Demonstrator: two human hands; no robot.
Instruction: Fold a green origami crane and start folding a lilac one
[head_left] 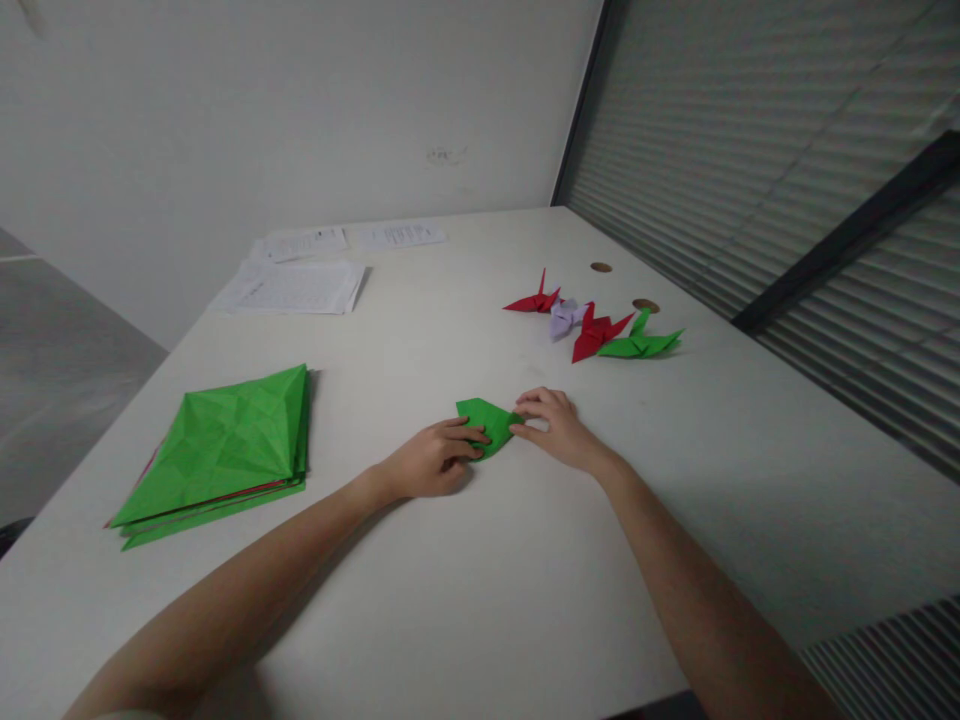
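A small piece of green origami paper [491,422], folded into a pointed shape, lies flat on the white table in front of me. My left hand [436,458] rests over its left part with the fingers stretched out and slightly apart, pressing it down. At the paper's right-hand point, my right hand [551,422] pinches the tip between thumb and fingers. The left fingers cover part of the folded paper, so its lower left edge is hidden.
Wrinkled green paper sheets [232,440] are stacked at the left. Finished cranes stand at the back right: a red crane [536,301], a lilac crane [566,318], another red crane [596,332] and a green crane [641,343]. Printed papers [300,287] lie at the far left.
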